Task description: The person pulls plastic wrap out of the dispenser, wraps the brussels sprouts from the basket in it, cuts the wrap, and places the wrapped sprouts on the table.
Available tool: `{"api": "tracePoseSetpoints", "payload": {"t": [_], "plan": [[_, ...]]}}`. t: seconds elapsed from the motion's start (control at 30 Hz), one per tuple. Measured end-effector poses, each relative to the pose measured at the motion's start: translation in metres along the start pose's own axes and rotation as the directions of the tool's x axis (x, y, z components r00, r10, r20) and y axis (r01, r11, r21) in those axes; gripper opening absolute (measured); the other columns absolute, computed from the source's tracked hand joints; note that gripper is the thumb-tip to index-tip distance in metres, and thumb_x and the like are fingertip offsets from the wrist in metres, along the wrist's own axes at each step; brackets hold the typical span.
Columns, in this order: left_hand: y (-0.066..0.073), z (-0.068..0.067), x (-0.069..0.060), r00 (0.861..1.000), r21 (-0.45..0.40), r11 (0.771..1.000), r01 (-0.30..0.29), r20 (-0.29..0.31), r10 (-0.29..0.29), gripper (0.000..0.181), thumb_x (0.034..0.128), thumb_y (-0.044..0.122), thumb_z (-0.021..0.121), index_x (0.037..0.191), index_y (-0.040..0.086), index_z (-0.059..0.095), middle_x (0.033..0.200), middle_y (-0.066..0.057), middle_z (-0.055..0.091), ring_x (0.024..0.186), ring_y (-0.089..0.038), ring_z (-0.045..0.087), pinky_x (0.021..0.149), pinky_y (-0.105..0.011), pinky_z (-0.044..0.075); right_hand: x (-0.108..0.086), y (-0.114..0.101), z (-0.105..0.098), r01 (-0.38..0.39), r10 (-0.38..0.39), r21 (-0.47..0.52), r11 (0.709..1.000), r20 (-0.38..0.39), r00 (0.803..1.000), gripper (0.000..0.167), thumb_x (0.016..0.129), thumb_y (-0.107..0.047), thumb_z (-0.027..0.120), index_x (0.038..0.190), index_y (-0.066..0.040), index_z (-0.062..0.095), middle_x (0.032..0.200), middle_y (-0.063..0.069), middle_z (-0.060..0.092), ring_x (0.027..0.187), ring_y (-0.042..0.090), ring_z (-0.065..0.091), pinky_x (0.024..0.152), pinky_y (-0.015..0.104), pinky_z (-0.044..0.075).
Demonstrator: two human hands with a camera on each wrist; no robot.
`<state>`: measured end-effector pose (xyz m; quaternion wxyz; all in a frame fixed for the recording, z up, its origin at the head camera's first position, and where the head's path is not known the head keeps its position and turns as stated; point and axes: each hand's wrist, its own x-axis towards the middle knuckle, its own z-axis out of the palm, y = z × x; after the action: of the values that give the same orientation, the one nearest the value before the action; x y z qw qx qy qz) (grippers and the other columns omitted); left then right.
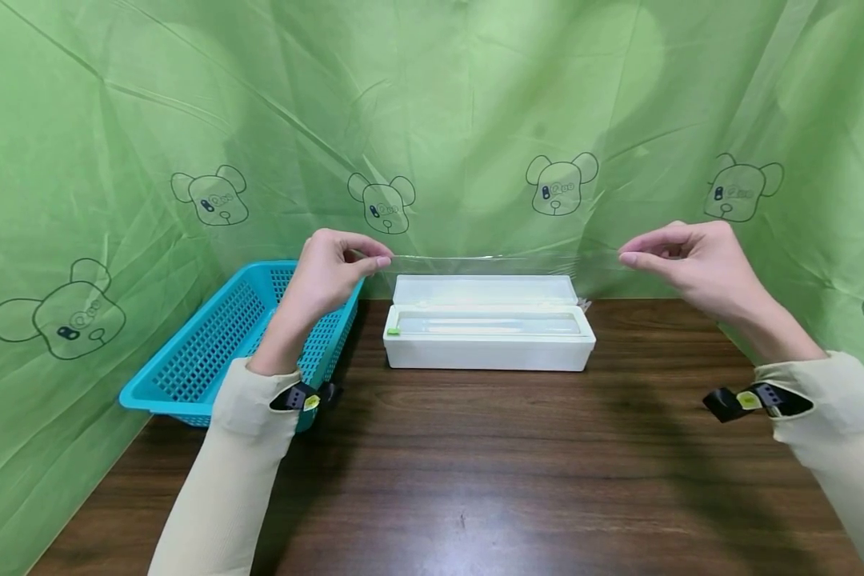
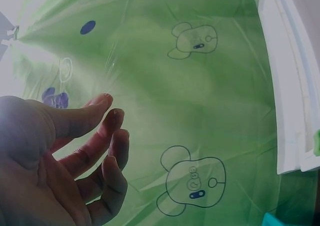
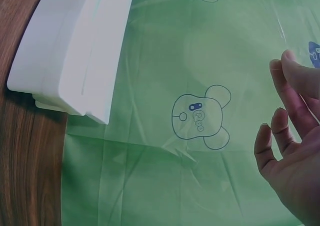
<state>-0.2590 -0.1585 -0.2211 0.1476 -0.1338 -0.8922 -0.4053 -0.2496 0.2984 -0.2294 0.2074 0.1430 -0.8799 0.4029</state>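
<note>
L hand (image 1: 334,268) & R hand (image 1: 698,260) both pinching film (image 1: 484,265), strung mid-frame, just above the box (image 1: 486,352) in view! Uneven pull might tear it; w/ slack either side, it could cling to itself.

We see clear, thin plastic film (image 1: 484,266) stretched sideways, its top edge nearly level, over the raised lid (image 1: 468,290) of a long white box (image 1: 486,354). The box sits lengthwise on the table (image 1: 461,480), its top open, a small green tab (image 1: 394,331) at its left end.
</note>
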Motion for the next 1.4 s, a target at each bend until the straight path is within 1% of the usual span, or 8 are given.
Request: {"api": "tracePoseSetpoints", "payload": {"t": [0.17, 0.4, 0.57, 0.8, 1.03, 1.13, 1.23, 1.4], "plan": [[0.002, -0.002, -0.005, 1.000, 0.006, 1.000, -0.022, 0.003, 0.022, 0.010, 0.0986, 0.016, 0.077, 0.105, 0.012, 0.084, 0.091, -0.006, 0.073, 0.070, -0.027, 0.051, 0.056, -0.032, 0.037, -0.006, -0.001, -0.001, -0.005, 0.005, 0.018, 1.000, -0.001, 1.000, 0.019, 0.092, -0.016, 0.085, 0.107, -0.004, 0.082, 0.090, -0.010, 0.075, 0.073, 0.013, 0.058, 0.059, 0.022, 0.043], [0.004, -0.008, -0.015, 0.998, 0.018, 0.998, -0.055, 0.032, 0.055, 0.011, 0.0989, 0.016, 0.077, 0.106, 0.011, 0.084, 0.089, -0.007, 0.072, 0.073, -0.027, 0.052, 0.058, -0.032, 0.038, -0.015, -0.006, -0.006, 0.004, -0.004, 0.028, 1.000, 0.006, 1.000, 0.019, 0.093, -0.020, 0.085, 0.106, -0.007, 0.083, 0.091, -0.010, 0.077, 0.071, 0.012, 0.057, 0.057, 0.023, 0.042], [0.006, -0.011, -0.022, 0.996, 0.022, 0.996, -0.086, 0.042, 0.085, 0.010, 0.0985, 0.015, 0.077, 0.105, 0.011, 0.084, 0.085, -0.008, 0.069, 0.073, -0.026, 0.052, 0.058, -0.031, 0.038, -0.024, -0.009, -0.009, 0.015, -0.016, 0.032, 0.999, 0.013, 1.000, 0.016, 0.093, -0.017, 0.084, 0.105, -0.007, 0.083, 0.091, -0.012, 0.078, 0.072, 0.010, 0.058, 0.058, 0.022, 0.042], [0.005, -0.011, -0.036, 0.991, 0.018, 0.992, -0.128, 0.039, 0.127, 0.007, 0.0967, 0.012, 0.079, 0.101, 0.011, 0.084, 0.086, -0.005, 0.072, 0.074, -0.024, 0.054, 0.059, -0.031, 0.039, -0.039, -0.011, -0.010, 0.058, -0.059, 0.025, 0.998, 0.034, 0.998, 0.012, 0.093, -0.011, 0.083, 0.104, -0.007, 0.083, 0.089, -0.004, 0.077, 0.078, 0.008, 0.066, 0.063, 0.019, 0.047], [0.005, -0.011, -0.050, 0.984, 0.025, 0.985, -0.172, 0.040, 0.171, 0.006, 0.0958, 0.011, 0.080, 0.099, 0.013, 0.084, 0.088, 0.000, 0.074, 0.075, -0.021, 0.056, 0.060, -0.030, 0.041, -0.053, -0.011, -0.009, 0.090, -0.090, 0.018, 0.996, 0.033, 0.995, 0.009, 0.092, -0.006, 0.083, 0.101, -0.008, 0.083, 0.088, 0.001, 0.075, 0.079, 0.010, 0.064, 0.066, 0.018, 0.047], [0.005, -0.010, -0.056, 0.984, 0.033, 0.984, -0.175, 0.043, 0.174, 0.007, 0.0956, 0.010, 0.080, 0.100, 0.013, 0.085, 0.088, 0.000, 0.074, 0.077, -0.020, 0.057, 0.060, -0.031, 0.042, -0.059, -0.011, -0.009, 0.084, -0.085, 0.019, 0.996, 0.038, 0.996, 0.010, 0.091, -0.005, 0.083, 0.101, -0.008, 0.083, 0.088, 0.001, 0.075, 0.079, 0.010, 0.063, 0.065, 0.019, 0.046], [0.004, -0.009, -0.062, 0.983, 0.039, 0.983, -0.181, 0.045, 0.179, 0.008, 0.0950, 0.009, 0.080, 0.101, 0.012, 0.085, 0.089, 0.000, 0.074, 0.081, -0.019, 0.059, 0.063, -0.032, 0.044, -0.066, -0.010, -0.009, 0.058, -0.059, 0.025, 0.998, 0.053, 0.997, 0.012, 0.091, -0.005, 0.083, 0.103, -0.007, 0.083, 0.091, 0.001, 0.076, 0.079, 0.010, 0.065, 0.066, 0.018, 0.048], [0.001, -0.007, -0.072, 0.979, 0.027, 0.979, -0.200, 0.054, 0.198, 0.009, 0.0942, 0.008, 0.081, 0.100, 0.014, 0.085, 0.094, 0.004, 0.076, 0.082, -0.016, 0.061, 0.066, -0.032, 0.049, -0.076, -0.009, -0.009, 0.034, -0.038, 0.041, 0.999, 0.090, 0.995, 0.013, 0.092, -0.003, 0.081, 0.105, -0.006, 0.082, 0.095, 0.003, 0.076, 0.081, 0.011, 0.068, 0.067, 0.018, 0.051]]}}
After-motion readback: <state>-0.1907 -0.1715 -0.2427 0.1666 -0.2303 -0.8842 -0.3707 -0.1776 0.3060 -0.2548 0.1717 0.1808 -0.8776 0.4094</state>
